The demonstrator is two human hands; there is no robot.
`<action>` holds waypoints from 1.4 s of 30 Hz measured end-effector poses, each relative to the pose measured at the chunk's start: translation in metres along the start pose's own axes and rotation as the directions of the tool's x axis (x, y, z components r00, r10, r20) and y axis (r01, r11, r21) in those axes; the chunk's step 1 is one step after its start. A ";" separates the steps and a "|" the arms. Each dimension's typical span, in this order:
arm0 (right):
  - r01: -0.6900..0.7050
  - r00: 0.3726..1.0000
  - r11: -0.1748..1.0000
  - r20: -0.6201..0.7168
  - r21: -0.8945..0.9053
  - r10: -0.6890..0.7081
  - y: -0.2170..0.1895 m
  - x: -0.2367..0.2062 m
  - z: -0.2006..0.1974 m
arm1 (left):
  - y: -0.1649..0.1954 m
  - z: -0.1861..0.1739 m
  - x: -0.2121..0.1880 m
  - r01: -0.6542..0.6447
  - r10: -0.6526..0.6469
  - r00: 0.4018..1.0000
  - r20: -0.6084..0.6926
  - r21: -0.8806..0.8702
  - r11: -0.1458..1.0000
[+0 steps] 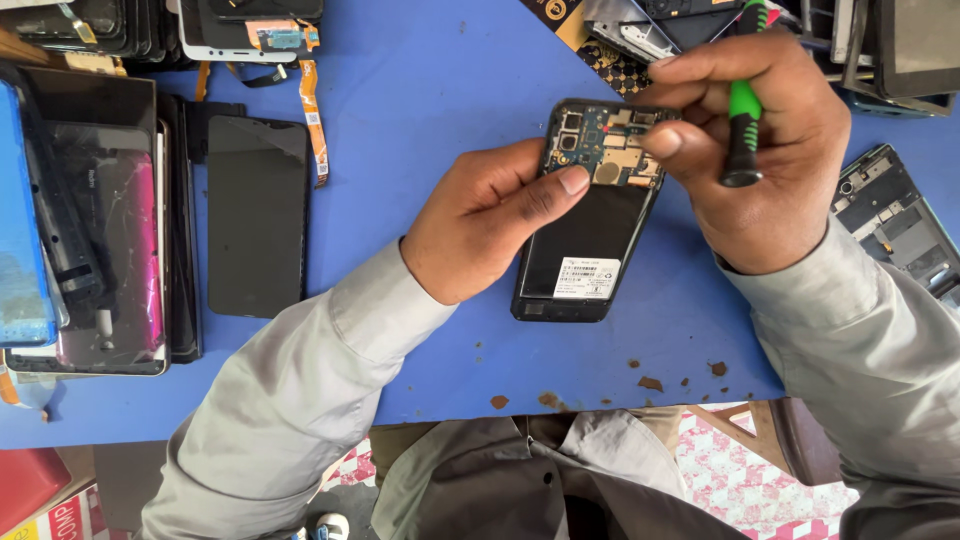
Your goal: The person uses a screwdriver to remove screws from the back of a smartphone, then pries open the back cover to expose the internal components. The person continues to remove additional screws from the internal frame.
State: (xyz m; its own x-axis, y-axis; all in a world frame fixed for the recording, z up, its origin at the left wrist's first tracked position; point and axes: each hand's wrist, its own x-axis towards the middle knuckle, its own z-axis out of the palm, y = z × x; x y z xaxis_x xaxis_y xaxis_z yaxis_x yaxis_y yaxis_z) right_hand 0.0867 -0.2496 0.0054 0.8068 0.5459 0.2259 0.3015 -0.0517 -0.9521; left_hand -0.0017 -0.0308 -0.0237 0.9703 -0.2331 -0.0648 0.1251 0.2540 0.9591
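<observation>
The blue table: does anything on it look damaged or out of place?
Yes. The table's near edge is chipped, with brown spots where the blue is gone. The phone in the left hand has no back cover, so its board shows.

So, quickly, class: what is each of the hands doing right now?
Left hand: gripping the opened phone, thumb on its circuit board.
Right hand: closed on a green-handled screwdriver.

Your opened phone lies on the table, between your left hand and your right hand. Left of your left fingers lies a loose screen panel, and farther left a stack of phones. Right of your right fingers lies another opened phone. Beyond them sits a pile of parts.
</observation>
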 end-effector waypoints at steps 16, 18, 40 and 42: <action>-0.166 0.984 0.966 -0.023 0.200 0.174 -0.003 0.005 0.010 | 0.024 0.001 -0.007 0.205 -0.207 0.978 -0.008 -0.112 0.972; -0.188 0.980 0.956 -0.025 0.224 0.199 -0.005 0.006 0.010 | 0.025 0.002 -0.006 0.218 -0.221 0.975 -0.011 -0.122 0.968; -0.083 0.996 0.991 0.036 0.109 0.080 0.005 0.001 0.002 | 0.021 -0.001 -0.003 0.180 -0.170 0.981 0.092 -0.107 0.978; -0.091 0.995 0.993 0.044 0.071 0.088 0.005 0.000 0.001 | 0.020 -0.001 -0.003 0.169 -0.161 0.983 0.092 -0.099 0.981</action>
State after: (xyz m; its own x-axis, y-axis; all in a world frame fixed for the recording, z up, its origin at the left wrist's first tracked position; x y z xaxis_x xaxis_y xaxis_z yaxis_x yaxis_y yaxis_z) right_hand 0.0874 -0.2486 0.0007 0.8073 0.5752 0.1321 0.1898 -0.0412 -0.9810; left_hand -0.0017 -0.0236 -0.0043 0.9145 -0.3558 -0.1925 0.3075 0.3024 0.9022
